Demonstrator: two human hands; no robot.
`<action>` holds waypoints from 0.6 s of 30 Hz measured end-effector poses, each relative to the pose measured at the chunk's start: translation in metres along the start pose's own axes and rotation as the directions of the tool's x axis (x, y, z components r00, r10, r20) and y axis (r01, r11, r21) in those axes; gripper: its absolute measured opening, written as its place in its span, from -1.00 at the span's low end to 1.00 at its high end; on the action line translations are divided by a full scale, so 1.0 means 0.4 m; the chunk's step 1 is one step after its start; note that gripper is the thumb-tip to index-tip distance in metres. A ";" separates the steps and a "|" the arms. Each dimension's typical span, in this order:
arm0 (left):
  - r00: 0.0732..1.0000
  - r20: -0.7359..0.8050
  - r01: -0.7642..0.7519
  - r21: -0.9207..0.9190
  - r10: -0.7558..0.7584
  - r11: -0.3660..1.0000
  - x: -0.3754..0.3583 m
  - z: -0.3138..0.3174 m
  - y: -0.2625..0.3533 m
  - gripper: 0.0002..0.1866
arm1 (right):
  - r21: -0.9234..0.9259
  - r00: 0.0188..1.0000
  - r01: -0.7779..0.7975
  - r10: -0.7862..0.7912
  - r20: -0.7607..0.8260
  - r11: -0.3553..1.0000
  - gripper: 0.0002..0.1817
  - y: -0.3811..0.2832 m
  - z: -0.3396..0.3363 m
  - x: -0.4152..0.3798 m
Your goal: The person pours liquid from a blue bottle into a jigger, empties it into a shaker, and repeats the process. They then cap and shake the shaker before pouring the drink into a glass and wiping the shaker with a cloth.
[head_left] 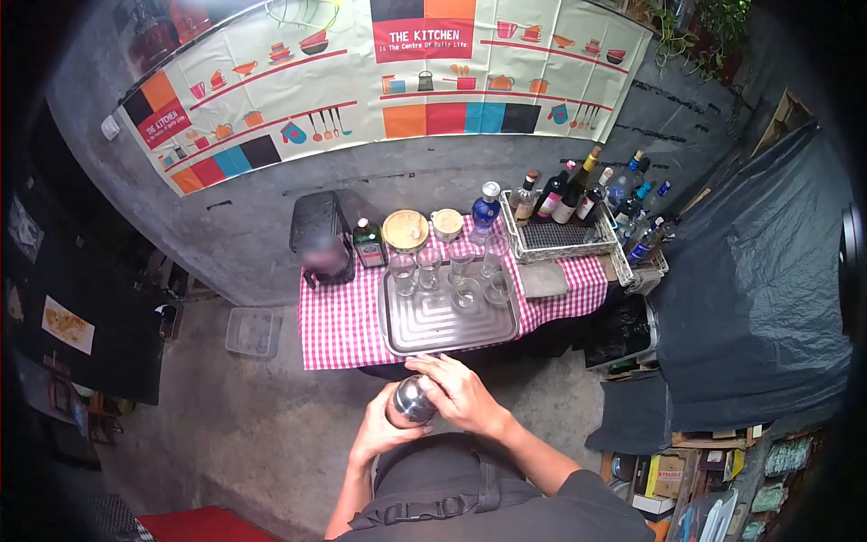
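A shiny metal cocktail shaker (412,403) is held in front of my body, just short of the table's near edge. My left hand (383,428) wraps round its left side and underneath. On its right and upper side lies my right hand (462,396), fingers closed over it. Most of the shaker is covered by my hands, so its lid cannot be made out. Beyond it, a silver metal tray (442,332) rests on a red-and-white checked cloth (339,330). Several clear drinking glasses (403,276) stand toward the back of the tray.
Behind the tray are a dark green bottle (368,244), a round wooden-topped container (405,231), a smaller jar (446,225) and a blue bottle (485,214). A black appliance (322,237) stands left. A bottle rack (564,242) is right, and a plastic bin (253,331) sits on the floor.
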State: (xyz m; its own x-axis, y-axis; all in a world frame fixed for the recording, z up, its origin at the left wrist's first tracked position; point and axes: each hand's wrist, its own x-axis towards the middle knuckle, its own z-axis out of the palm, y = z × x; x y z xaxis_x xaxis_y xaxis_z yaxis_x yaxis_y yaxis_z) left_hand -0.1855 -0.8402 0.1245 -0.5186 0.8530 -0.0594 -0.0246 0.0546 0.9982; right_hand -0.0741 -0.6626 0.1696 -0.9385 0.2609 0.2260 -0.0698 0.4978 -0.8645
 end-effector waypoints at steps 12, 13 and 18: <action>0.997 0.080 0.011 -0.101 -0.003 0.995 0.006 0.049 0.014 -0.13 | -0.115 0.991 0.137 -0.136 0.013 0.984 -0.54 -0.028 -0.019 -0.012; 0.999 0.045 0.020 -0.153 -0.014 0.988 0.005 0.065 0.043 -0.23 | -0.121 0.983 0.181 -0.178 0.033 0.976 -0.53 -0.033 -0.019 -0.011; 0.982 0.014 -0.185 0.204 0.186 0.961 0.011 0.025 0.053 -0.30 | -0.019 0.960 0.249 -0.245 0.135 0.968 -0.51 -0.046 -0.047 -0.056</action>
State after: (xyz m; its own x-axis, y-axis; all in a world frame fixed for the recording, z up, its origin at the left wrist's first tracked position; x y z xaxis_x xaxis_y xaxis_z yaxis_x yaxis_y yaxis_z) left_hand -0.1796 -0.8302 0.1453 -0.5017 0.8556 0.1271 0.2465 0.0007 0.9691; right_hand -0.0453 -0.6620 0.1890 -0.9296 0.0174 0.3680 -0.2951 0.5631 -0.7719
